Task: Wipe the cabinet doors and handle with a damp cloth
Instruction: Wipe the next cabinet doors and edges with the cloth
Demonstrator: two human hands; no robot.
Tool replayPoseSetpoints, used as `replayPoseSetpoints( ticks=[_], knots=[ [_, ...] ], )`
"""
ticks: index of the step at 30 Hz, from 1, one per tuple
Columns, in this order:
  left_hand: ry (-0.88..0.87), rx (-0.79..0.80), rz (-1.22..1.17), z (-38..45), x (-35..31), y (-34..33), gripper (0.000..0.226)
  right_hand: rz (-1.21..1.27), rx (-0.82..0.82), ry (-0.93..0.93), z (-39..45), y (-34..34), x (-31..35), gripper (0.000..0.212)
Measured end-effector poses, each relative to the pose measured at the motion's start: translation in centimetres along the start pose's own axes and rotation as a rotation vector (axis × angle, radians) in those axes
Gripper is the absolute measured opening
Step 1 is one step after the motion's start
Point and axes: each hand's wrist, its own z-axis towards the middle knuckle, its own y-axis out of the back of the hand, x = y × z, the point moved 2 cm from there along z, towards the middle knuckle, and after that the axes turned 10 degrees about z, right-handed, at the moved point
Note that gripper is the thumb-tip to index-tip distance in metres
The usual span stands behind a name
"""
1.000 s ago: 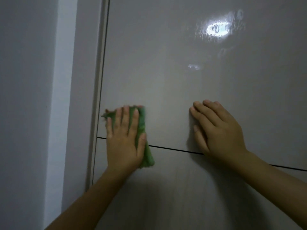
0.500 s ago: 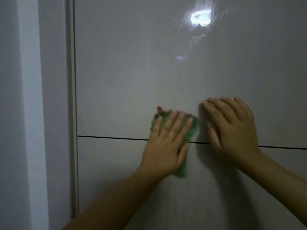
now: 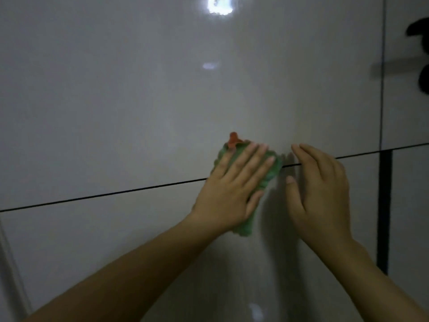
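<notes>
A glossy grey upper cabinet door (image 3: 139,94) fills the view, with a second door (image 3: 116,240) below it past a thin dark horizontal gap. My left hand (image 3: 232,184) presses a green cloth (image 3: 271,173) with an orange tag flat against the doors, across the gap. My right hand (image 3: 322,187) rests flat on the door just right of the cloth, fingers together, holding nothing. No handle can be made out.
A vertical seam (image 3: 381,73) marks the door's right edge, with a dark vertical gap (image 3: 384,205) below it. Another panel (image 3: 408,108) lies further right, showing a dark reflection. A lamp glare (image 3: 219,5) shines at the top.
My left hand has slid the cloth to the right along the gap, from the door's left edge up to my right hand. The view has shifted right as well.
</notes>
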Motion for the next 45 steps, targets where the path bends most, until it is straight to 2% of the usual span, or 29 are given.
replayPoseSetpoints(
  ticks=[2, 4, 7, 10, 12, 15, 18, 20, 23, 25, 27, 29, 32, 36, 38, 42, 45],
  knots=[
    [-0.100, -0.010, 0.010, -0.1, 0.1, 0.0, 0.060, 0.054, -0.012, -0.106, -1.3, 0.4, -1.3, 0.057],
    [-0.101, -0.043, 0.027, 1.3, 1.5, 0.2, 0.059, 0.092, -0.030, -0.181, -2.5, 0.7, -2.6, 0.059],
    [0.036, -0.085, 0.066, 6.5, 2.4, 0.6, 0.058, 0.078, -0.070, -0.271, -4.4, 1.2, -4.7, 0.059],
    [0.107, -0.086, 0.052, 11.0, -0.6, 0.4, 0.060, 0.064, -0.130, -0.392, -6.8, 1.9, -7.2, 0.061],
    [0.024, -0.072, 0.057, 11.5, -4.1, -0.2, 0.061, 0.072, -0.152, -0.476, -8.6, 2.2, -8.6, 0.062],
    [-0.216, -0.023, 0.054, 9.7, -8.6, -0.6, 0.062, 0.050, -0.179, -0.535, -10.8, 2.0, -10.2, 0.064],
    [-0.348, -0.034, 0.041, 9.5, -7.9, -0.6, 0.061, 0.023, -0.182, -0.545, -11.6, 1.7, -11.7, 0.062],
    [-0.288, -0.064, 0.072, 11.5, -5.6, -0.2, 0.060, -0.017, -0.190, -0.517, -11.8, 1.6, -12.9, 0.059],
    [-0.064, -0.096, 0.134, 17.2, -2.8, 0.5, 0.062, -0.040, -0.202, -0.567, -12.0, 1.9, -14.8, 0.061],
    [0.059, -0.102, 0.118, 20.3, -3.6, 1.0, 0.063, -0.033, -0.219, -0.613, -12.2, 2.2, -16.0, 0.063],
    [0.096, -0.112, 0.082, 21.4, -6.4, 0.6, 0.064, -0.023, -0.239, -0.645, -12.3, 2.8, -16.7, 0.063],
    [-0.005, -0.115, 0.036, 20.1, -10.2, -0.2, 0.064, -0.004, -0.236, -0.684, -12.5, 3.3, -17.4, 0.063],
    [-0.305, -0.051, 0.049, 16.0, -14.7, -0.9, 0.063, 0.016, -0.183, -0.735, -13.0, 4.0, -18.3, 0.067],
    [-0.451, -0.008, 0.059, 14.3, -12.5, -0.8, 0.063, 0.095, -0.098, -0.730, -12.9, 5.0, -18.4, 0.076],
    [-0.400, -0.042, 0.068, 16.2, -10.9, -0.6, 0.061, 0.119, -0.101, -0.713, -12.9, 5.3, -18.6, 0.076],
    [-0.144, -0.055, 0.067, 21.9, -12.2, -0.1, 0.061, 0.144, -0.150, -0.701, -12.9, 6.1, -18.5, 0.077],
    [-0.218, -0.021, 0.056, 20.4, -16.6, -1.3, 0.062, 0.160, -0.175, -0.767, -13.4, 5.7, -18.3, 0.081]
  ],
)
